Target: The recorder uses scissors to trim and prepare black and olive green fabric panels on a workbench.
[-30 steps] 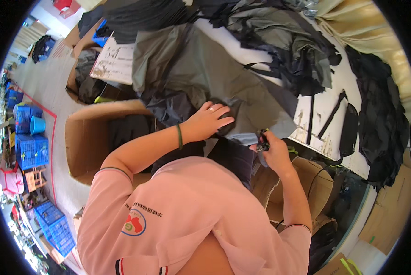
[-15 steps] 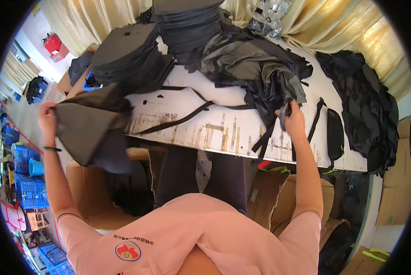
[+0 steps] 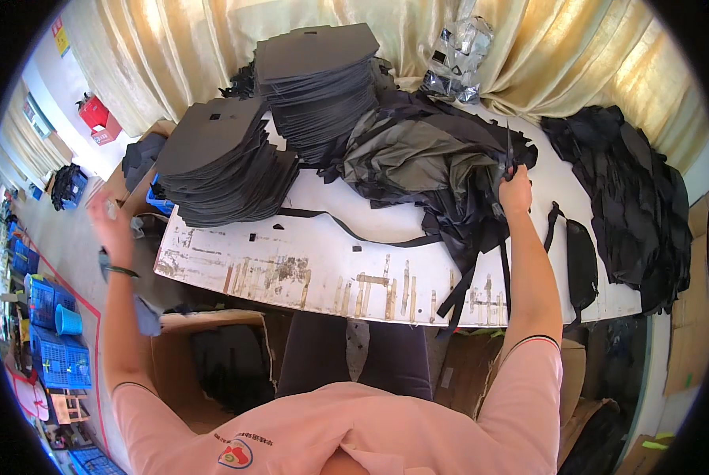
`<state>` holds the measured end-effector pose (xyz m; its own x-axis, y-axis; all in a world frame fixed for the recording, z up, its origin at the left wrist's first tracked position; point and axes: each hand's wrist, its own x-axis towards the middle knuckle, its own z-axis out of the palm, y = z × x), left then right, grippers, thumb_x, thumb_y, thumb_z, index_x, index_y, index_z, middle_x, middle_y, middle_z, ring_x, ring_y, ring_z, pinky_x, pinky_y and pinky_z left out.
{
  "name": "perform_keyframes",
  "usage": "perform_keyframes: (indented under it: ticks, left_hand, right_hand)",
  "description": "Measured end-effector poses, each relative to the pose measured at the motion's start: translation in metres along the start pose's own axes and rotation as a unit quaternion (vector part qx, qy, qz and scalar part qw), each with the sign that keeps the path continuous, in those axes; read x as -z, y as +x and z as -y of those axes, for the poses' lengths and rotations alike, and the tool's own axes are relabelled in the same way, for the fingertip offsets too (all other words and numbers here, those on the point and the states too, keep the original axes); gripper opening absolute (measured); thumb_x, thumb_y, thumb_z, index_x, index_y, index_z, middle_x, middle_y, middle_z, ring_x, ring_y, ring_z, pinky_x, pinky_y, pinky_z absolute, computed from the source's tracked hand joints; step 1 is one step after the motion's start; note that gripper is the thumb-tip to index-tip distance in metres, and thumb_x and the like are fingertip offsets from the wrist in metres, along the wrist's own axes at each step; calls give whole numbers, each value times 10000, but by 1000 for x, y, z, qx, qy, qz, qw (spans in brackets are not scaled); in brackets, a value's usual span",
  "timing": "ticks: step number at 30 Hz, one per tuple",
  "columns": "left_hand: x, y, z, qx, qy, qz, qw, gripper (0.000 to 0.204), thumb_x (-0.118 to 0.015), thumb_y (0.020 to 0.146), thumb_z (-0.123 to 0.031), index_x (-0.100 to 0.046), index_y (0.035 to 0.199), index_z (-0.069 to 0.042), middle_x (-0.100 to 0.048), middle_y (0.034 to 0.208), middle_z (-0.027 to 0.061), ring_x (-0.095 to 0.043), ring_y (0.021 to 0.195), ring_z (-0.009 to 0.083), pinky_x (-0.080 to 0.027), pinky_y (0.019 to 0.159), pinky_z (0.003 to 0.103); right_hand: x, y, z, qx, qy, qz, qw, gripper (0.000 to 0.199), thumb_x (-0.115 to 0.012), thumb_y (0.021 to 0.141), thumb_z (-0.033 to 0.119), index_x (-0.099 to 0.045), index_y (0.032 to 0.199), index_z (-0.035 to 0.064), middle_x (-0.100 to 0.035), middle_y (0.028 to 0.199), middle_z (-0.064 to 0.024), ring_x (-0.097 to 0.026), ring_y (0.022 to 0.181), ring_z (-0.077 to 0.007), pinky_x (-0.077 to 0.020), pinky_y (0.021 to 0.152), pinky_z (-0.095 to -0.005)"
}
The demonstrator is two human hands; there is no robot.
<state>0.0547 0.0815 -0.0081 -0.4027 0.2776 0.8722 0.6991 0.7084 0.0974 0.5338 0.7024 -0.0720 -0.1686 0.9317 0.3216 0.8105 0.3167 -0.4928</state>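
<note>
My right hand grips black scissors, their blades pointing away from me. It is at the right edge of a crumpled heap of dark grey and black fabric, from which black straps hang over the table's front edge. Out past the left end of the white table, my left hand is raised and smeared by motion, so its fingers are unclear. Below that forearm a dark cloth piece shows beside a cardboard box. One long black strap lies across the tabletop.
Two stacks of dark panels, a left one and a taller one, stand at the back left. A black pouch and a black fabric pile lie at right. Below the table's front is an open cardboard box.
The dark fabric piece has left my left hand, which has moved slightly downward in view. My right hand has shifted slightly up and right, with the scissor blades now showing. The strap lies farther back.
</note>
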Motion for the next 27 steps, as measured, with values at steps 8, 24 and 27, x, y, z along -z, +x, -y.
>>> perform_keyframes:
  ticks: [8, 24, 27]
  left_hand:
    - [-68, -96, -302, 188, -602, 465, 621, 421, -638, 900, -196, -480, 1263, -55, -582, 1069, 77, -598, 954, 166, -491, 837, 304]
    - [-147, -148, -426, 229, -402, 283, 840, 683, -760, 748, -470, -483, 1224, -66, -573, 1088, 177, -572, 944, 338, -469, 863, 424]
    - [-141, -152, -438, 107, -440, 387, 803, 674, -720, 754, -506, -517, 1201, -45, -603, 1104, 205, -600, 957, 371, -477, 853, 422]
  right_hand:
    - [140, -35, 76, 246, 362, -13, 899, 258, -700, 787, 8, -517, 965, 49, -603, 878, -54, -558, 776, -136, -456, 725, -258]
    - [305, -196, -4, 236, 403, 12, 884, 335, -626, 751, -140, -462, 962, 63, -564, 897, -84, -508, 631, -87, -418, 596, -197]
    - [301, -215, -20, 164, 437, 44, 883, 362, -662, 739, -136, -470, 966, 70, -577, 864, -70, -531, 672, -91, -432, 614, -205]
